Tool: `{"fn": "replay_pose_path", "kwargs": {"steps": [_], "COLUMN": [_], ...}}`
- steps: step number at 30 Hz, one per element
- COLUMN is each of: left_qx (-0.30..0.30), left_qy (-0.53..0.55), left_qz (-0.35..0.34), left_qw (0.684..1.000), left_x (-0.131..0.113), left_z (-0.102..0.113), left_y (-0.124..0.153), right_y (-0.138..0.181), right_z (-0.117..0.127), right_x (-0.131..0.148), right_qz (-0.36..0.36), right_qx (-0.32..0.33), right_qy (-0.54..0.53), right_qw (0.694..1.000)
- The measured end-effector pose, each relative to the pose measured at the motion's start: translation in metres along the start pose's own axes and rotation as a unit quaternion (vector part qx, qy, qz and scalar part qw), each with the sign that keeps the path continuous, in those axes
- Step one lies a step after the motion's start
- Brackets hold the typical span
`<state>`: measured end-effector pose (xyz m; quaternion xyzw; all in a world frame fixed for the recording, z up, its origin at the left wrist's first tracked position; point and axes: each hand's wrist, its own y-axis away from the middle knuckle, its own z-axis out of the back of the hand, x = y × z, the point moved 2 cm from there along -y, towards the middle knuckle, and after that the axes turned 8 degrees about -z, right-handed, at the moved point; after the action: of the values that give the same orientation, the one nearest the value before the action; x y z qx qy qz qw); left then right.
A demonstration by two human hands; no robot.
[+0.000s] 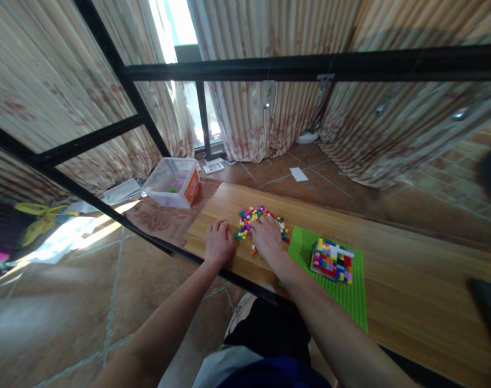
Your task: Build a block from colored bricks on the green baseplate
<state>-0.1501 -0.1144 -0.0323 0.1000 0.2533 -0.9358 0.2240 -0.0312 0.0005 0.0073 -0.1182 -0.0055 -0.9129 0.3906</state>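
Note:
My right hand (267,236) reaches over a loose pile of small coloured toy bricks (248,216), its fingers stretched out among them. Whether a brick is under its fingertips is hidden. My left hand (219,243) lies on the wooden table (411,269) just left of the pile, fingers laid out on the wood, with nothing visible in them. To the right, a green baseplate (356,307) carries a multicoloured block built of bricks (332,261). One orange brick (253,250) lies apart from the pile, between my hands.
A clear plastic bin (165,186) with an orange label and a few pieces inside stands on the floor beyond the table's left end. A black metal frame (237,70) runs across the view before the curtains (245,118). A dark object (488,307) sits at the right edge.

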Motion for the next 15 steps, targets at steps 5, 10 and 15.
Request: {"fn": "replay_pose_path", "kwargs": {"steps": [5,10,15], "left_qx": [0.001,-0.001,-0.006], "left_qy": [-0.001,-0.003,-0.005], "left_qz": [0.003,0.004,-0.007], "left_qw": [1.000,1.000,1.000], "left_x": [-0.001,0.000,0.003], "left_z": [0.001,0.001,0.000], "left_y": [0.000,-0.001,-0.002], "right_y": [0.002,0.025,0.074], "right_z": [0.001,0.019,0.032], "right_x": [-0.004,-0.020,-0.052], "right_qz": [0.005,-0.042,-0.134], "right_qx": [-0.001,-0.063,-0.092], "right_qy": [-0.013,-0.198,-0.444], "right_qw": [1.000,0.977,0.881]}}
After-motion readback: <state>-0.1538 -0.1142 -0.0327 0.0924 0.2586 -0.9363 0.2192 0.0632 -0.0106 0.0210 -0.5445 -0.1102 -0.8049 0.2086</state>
